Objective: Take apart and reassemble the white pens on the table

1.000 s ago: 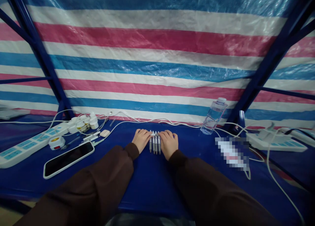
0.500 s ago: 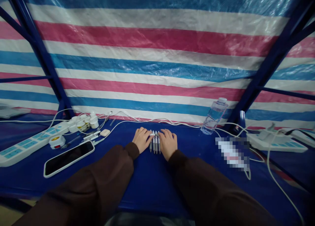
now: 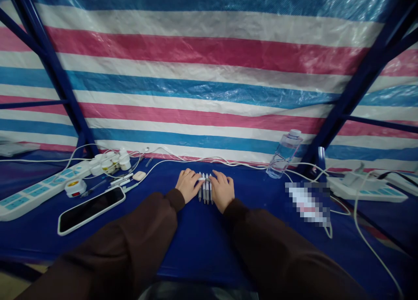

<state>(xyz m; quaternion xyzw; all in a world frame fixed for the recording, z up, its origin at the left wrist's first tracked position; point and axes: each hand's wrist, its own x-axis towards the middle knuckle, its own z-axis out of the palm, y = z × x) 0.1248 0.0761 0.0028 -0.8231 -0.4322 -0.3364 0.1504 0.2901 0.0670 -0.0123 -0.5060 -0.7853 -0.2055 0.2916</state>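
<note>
Several slim pens (image 3: 205,191) lie side by side on the blue table (image 3: 196,243), tips toward me. My left hand (image 3: 188,185) rests at their left side, its thumb and fingers apart and touching the left edge of the row. On the other side, my right hand (image 3: 222,189) curves over the right edge of the row, fingers bent and slightly spread. Neither hand is closed round a pen. The fingers partly cover the upper right part of the row.
At left lie a phone (image 3: 92,210), a white power strip (image 3: 42,190) with plugs, and a small white case (image 3: 139,176). A water bottle (image 3: 284,155), a blurred packet (image 3: 308,204) and another power strip (image 3: 369,189) are at right. Cables run along the back.
My right hand's fingers have shifted very slightly to the left along the pens. My left hand and the pens look almost the same.
</note>
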